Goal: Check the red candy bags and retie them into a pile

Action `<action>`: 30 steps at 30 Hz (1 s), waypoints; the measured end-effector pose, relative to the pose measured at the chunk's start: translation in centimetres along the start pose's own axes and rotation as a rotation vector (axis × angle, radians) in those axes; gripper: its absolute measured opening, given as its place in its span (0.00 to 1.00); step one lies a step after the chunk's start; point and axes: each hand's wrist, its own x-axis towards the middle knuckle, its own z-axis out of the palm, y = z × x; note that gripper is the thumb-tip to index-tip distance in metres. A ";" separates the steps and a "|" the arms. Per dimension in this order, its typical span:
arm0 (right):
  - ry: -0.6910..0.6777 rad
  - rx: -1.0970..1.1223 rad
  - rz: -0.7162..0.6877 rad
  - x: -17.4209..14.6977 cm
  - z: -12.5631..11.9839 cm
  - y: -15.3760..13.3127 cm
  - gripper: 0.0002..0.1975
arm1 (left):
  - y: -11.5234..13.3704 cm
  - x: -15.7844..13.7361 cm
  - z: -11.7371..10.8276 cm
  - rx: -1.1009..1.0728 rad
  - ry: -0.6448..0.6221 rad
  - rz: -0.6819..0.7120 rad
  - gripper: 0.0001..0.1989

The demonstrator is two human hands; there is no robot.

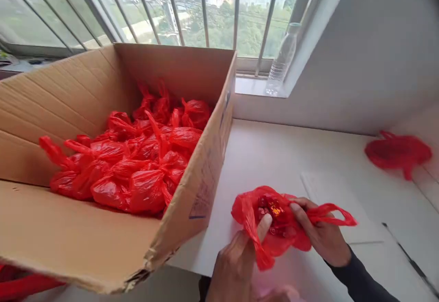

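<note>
Both hands are closed on one red plastic bag (284,242) above the white table, its mouth facing up. Inside lie small shiny dark-red wrapped pieces (274,210), one with a yellow-orange mark; their kind is unclear. My left hand (236,265) grips the near left side of the rim, thumb at the opening. On the right, my right hand (322,233) pinches the rim beside a handle loop that sticks out to the right.
A large open cardboard box (212,169) at left holds several tied red bags (144,156). Another red plastic bundle (398,152) lies at the right of the white table (260,151). A clear bottle (283,60) stands on the windowsill. A thin black rod (408,256) lies at lower right.
</note>
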 end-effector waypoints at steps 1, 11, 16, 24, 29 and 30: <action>-0.010 0.034 -0.012 0.1 -0.4 -0.3 0.13 | -0.1 0.3 0.7 0.130 -0.014 0.051 0.31; 0.040 0.142 0.019 -1.5 -2.6 -0.3 0.13 | 0.9 0.1 1.6 0.165 0.283 0.047 0.08; 0.052 0.127 0.046 -1.5 -3.5 -0.1 0.14 | 1.2 0.2 1.3 0.190 0.422 -0.034 0.15; -0.061 0.069 0.050 -1.5 -5.2 -0.7 0.15 | -0.4 2.1 0.0 0.148 0.268 -0.036 0.29; 0.027 -0.155 -0.035 -1.1 -6.6 -2.3 0.17 | -0.4 3.6 0.0 0.125 -0.020 0.194 0.17; 0.049 -0.225 -0.032 -1.0 -6.7 -2.6 0.18 | -0.1 3.9 0.1 0.112 -0.027 0.218 0.16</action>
